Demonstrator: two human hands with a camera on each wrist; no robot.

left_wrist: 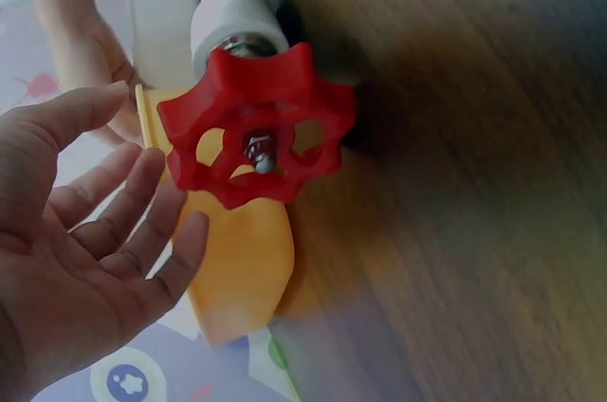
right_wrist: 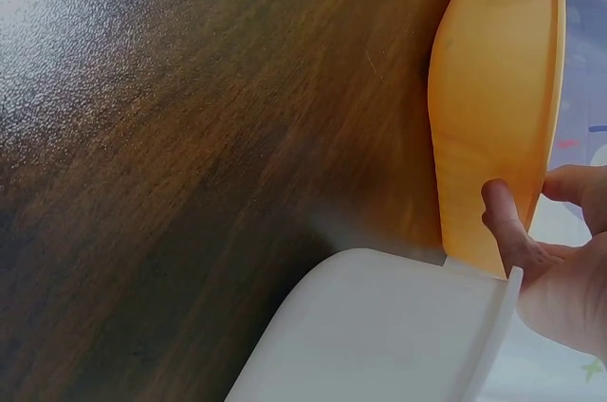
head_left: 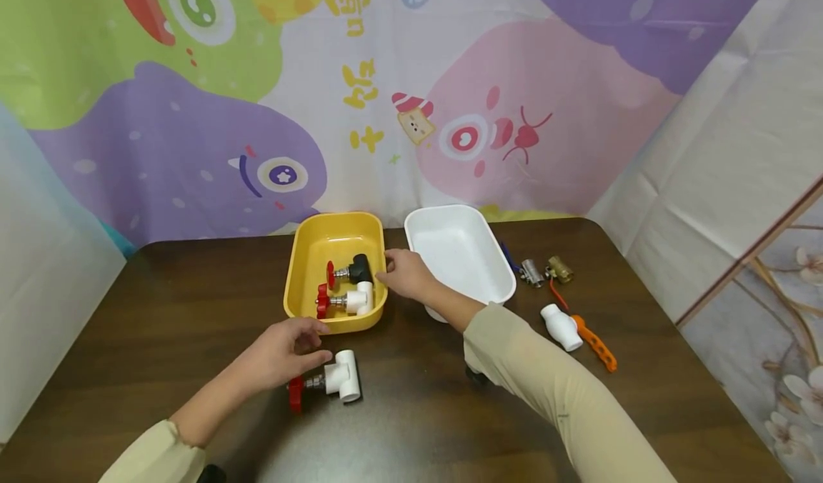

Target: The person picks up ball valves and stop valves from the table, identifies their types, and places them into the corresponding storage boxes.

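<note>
My right hand (head_left: 408, 274) is at the right side of the yellow tray (head_left: 292, 272), pinching its rim with the thumb outside and fingers over the edge. Near the tray's front left corner, my left hand (head_left: 283, 351) has loosely bent fingers and holds nothing. Just beside it on the table lies a white valve (head_left: 343, 377) with a red handwheel (left_wrist: 256, 75). Inside the tray sit two more red-wheeled valves, a black-bodied valve (head_left: 360, 269) and a white-bodied valve (head_left: 360, 299). Whether the left fingers touch the tray is unclear.
A white tray (head_left: 450, 215) stands right of the yellow one, partly behind my right forearm. Farther right lie a silver ball valve (head_left: 531, 272), a brass ball valve (head_left: 561, 269) and a white ball valve (head_left: 561, 327) with an orange handle (head_left: 596, 345). A printed curtain (head_left: 386, 176) hangs behind.
</note>
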